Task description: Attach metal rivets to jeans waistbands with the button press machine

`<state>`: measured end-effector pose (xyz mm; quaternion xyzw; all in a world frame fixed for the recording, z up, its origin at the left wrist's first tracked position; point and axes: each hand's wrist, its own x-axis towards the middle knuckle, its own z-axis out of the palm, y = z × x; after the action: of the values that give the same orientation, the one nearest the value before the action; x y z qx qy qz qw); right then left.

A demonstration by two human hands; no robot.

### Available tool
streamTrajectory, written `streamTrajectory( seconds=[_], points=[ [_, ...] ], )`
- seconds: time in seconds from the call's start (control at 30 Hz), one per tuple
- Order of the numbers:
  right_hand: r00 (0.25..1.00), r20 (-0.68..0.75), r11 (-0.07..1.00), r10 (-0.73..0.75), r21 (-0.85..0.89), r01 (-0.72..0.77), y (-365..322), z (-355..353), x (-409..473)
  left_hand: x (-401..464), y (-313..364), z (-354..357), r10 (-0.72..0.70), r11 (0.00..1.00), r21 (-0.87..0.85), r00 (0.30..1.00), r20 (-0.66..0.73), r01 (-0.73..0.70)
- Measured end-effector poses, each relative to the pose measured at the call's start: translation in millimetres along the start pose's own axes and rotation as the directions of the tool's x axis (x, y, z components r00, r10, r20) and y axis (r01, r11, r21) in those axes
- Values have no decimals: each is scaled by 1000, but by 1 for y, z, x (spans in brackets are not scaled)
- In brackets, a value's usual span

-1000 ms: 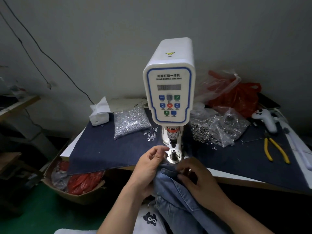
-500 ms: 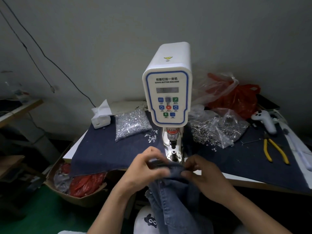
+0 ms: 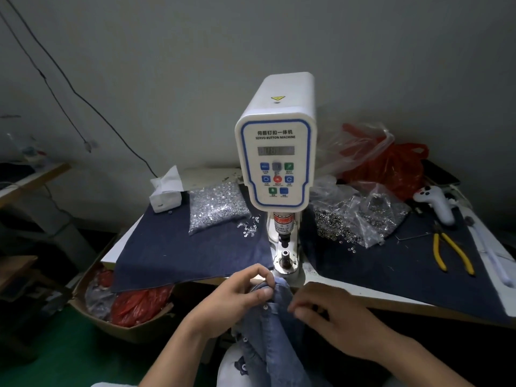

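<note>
The white button press machine (image 3: 276, 152) stands at the table's front middle, its lower die post (image 3: 285, 256) bare. Light blue jeans (image 3: 276, 339) hang off the table edge just in front of the die, waistband bunched at the top. My left hand (image 3: 234, 300) pinches the waistband between thumb and fingers. My right hand (image 3: 332, 317) rests its curled fingers against the denim's right side. One small metal rivet (image 3: 265, 307) shows on the waistband below my left thumb. A bag of silver rivets (image 3: 216, 206) lies left of the machine, and a bag of ring-shaped parts (image 3: 351, 219) lies to its right.
Dark denim cloth (image 3: 173, 255) covers the table. A tissue box (image 3: 164, 198) sits at the back left; yellow-handled pliers (image 3: 449, 252), a white controller (image 3: 435, 202) and red plastic bags (image 3: 391, 166) are on the right. A cardboard box (image 3: 125, 311) sits on the floor, left.
Both hands and the jeans have drawn back from the die toward me, leaving the lower post uncovered. The camera has tilted and come closer to the machine.
</note>
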<state>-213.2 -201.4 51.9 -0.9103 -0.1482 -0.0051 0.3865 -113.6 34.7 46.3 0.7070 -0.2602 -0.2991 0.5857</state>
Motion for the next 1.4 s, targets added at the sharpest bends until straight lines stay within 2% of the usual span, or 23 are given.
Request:
streamTrajectory(
  seconds=[0.07, 0.13, 0.2, 0.27, 0.33, 0.4, 0.5, 0.6, 0.63, 0.67, 0.73, 0.77, 0.8, 0.87, 0.93, 1.03, 1.13, 1.27, 1.3, 1.33, 1.4],
  points=[
    [1000, 10, 997, 15, -78, -15, 7, 13, -1, 3, 3, -1, -4, 983, -181, 1000, 29, 9],
    [999, 32, 998, 36, -49, -34, 8, 18, 2, 5, 8, -3, -3, 968, -252, 1000, 29, 10],
    [997, 73, 999, 36, 4, -36, 7, 16, 4, 5, 13, -4, 3, 986, -166, 1000, 25, 1],
    [998, 57, 998, 21, 56, -24, 9, 8, 5, 5, 15, -8, -6, 1000, 13, 1000, 17, 5],
    [999, -5, 981, 31, 190, -30, 10, -6, 7, 3, 16, -15, -30, 967, 254, 1000, -10, 31],
    [998, -32, 928, 51, 372, -36, 8, -19, 9, -1, 15, -19, -40, 908, 419, 999, 18, 29],
    [997, 36, 824, 63, 562, -72, 4, -23, 14, -3, 13, -12, -12, 898, 439, 993, 118, -42],
    [989, 60, 750, 131, 647, -139, 0, -29, 15, -1, 10, -3, 147, 929, 345, 989, -6, -136],
    [985, 74, 771, 153, 614, -166, 1, -33, 15, 0, 10, 0, 192, 948, 267, 981, -38, -176],
    [979, 100, 834, 179, 512, -205, 2, -38, 16, 0, 9, 1, 230, 962, 169, 971, -65, -217],
    [954, 142, 955, 264, 101, -280, 6, -46, 16, 1, 5, 4, 260, 964, -35, 961, -89, -264],
    [943, 141, 953, 301, -73, -293, 7, -49, 16, 3, 3, 6, 262, 957, -99, 958, -115, -273],
    [941, 139, 944, 309, -161, -287, 5, -51, 16, 5, 2, 9, 257, 949, -147, 953, -159, -280],
    [968, 127, 966, 217, -169, -194, 1, -52, 18, 12, 0, 14, 236, 923, -244, 938, -253, -298],
    [989, 115, 996, 90, 12, -92, -1, -53, 20, 14, 0, 19, 224, 882, -351, 935, -276, -315],
    [994, 70, 912, 88, 395, -109, -2, -52, 23, 12, 6, 25, 186, 853, -452, 961, -202, -261],
    [988, 47, 733, 147, 666, -140, -3, -43, 24, 10, 5, 30, 126, 792, -581, 981, -146, -188],
    [963, 78, 381, 259, 908, -176, -3, -24, 28, 11, -10, 36, 95, 696, -701, 988, -125, -156],
    [958, 80, 328, 276, 929, -172, -2, -22, 30, 12, -14, 37, 77, 714, -687, 990, -117, -137],
    [952, 76, 303, 296, 938, -169, -1, -21, 31, 12, -16, 37, 49, 774, -622, 991, -122, -115],
    [941, 54, 322, 333, 932, -167, 4, -23, 34, 16, -26, 36, 17, 915, -395, 987, -158, -79]
  ],
)
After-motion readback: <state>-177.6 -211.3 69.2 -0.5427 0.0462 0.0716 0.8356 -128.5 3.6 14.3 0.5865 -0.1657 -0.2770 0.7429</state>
